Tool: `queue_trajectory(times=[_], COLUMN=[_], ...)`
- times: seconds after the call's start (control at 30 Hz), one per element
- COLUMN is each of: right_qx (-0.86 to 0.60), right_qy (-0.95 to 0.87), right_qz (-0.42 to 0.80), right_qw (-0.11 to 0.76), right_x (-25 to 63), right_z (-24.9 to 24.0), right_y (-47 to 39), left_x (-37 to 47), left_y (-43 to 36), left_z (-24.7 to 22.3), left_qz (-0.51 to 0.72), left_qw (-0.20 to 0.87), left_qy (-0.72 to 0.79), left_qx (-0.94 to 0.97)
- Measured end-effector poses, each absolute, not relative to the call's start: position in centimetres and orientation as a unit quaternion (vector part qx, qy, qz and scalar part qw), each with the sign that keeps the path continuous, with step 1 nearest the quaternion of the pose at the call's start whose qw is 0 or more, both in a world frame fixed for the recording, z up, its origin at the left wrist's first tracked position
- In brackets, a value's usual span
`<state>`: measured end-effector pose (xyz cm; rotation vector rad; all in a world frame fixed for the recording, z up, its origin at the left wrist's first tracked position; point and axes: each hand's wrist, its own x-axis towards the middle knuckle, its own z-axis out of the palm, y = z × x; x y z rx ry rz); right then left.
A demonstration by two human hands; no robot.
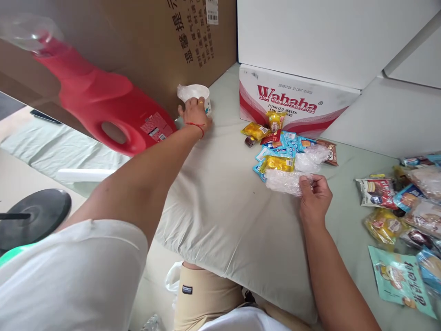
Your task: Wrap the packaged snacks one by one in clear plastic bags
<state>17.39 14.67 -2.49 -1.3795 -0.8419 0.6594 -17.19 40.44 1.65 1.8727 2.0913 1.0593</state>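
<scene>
In the head view, the left hand (197,112) reaches across to a white cup (208,105) standing near the big cardboard box (144,41), its fingers bent over the cup's near rim; whether they close on it I cannot tell. Clear film (183,93) pokes out of the cup's top.

The right hand (315,197) pinches one end of a strip of bubble wrap (283,182) between thumb and fingers, probably because so light and floppy a piece is easiest to control by its edge. The strip's other end lies against a yellow packet (277,163) among the blue packets (284,141). These sit on the padded cloth (220,197), bunched before the water carton (289,94), which seems to back the pile.
</scene>
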Motion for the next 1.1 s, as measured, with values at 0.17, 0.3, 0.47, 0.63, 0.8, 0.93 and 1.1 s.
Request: queue_trajectory(times=[0.17, 0.3, 0.47, 0.63, 0.8, 0.93, 1.1], right_qx=[-0.57, -0.509, -0.479, -0.44, -0.423, -0.436, -0.447], right_qy=[-0.363, -0.327, -0.266, -0.517, -0.879, -0.88, -0.851], right_qz=[0.31, 0.352, 0.357, 0.277, 0.185, 0.077, 0.043], right_qw=[0.669, 0.714, 0.757, 0.68, 0.116, -0.171, -0.273], right_x=[17.3, 17.6, 18.8, 18.3, 15.5, 12.5, 8.6], right_z=[-1.9, -1.3, 0.9, 6.3, 10.4, 11.6, 11.1], right_y=[14.7, 15.3, 15.3, 12.2, 10.6, 11.2, 11.4], left_x=[-16.9, -14.9, -11.9, -9.5, -8.6, -8.3, -7.6], left_y=[38.5, 28.7, 14.3, 9.4, 8.9, 8.4, 7.7], left_z=[2.7, 6.4, 7.4, 5.2, 4.2, 2.7, 0.5], left_qz=[0.329, 0.281, 0.165, 0.089, 0.18, 0.329, 0.414], left_qw=[0.111, 0.099, 0.133, 0.098, 0.103, 0.15, 0.172], left_qy=[0.683, 0.56, 0.346, 0.269, 0.271, 0.329, 0.392], left_qx=[0.642, 0.773, 0.914, 0.954, 0.94, 0.873, 0.803])
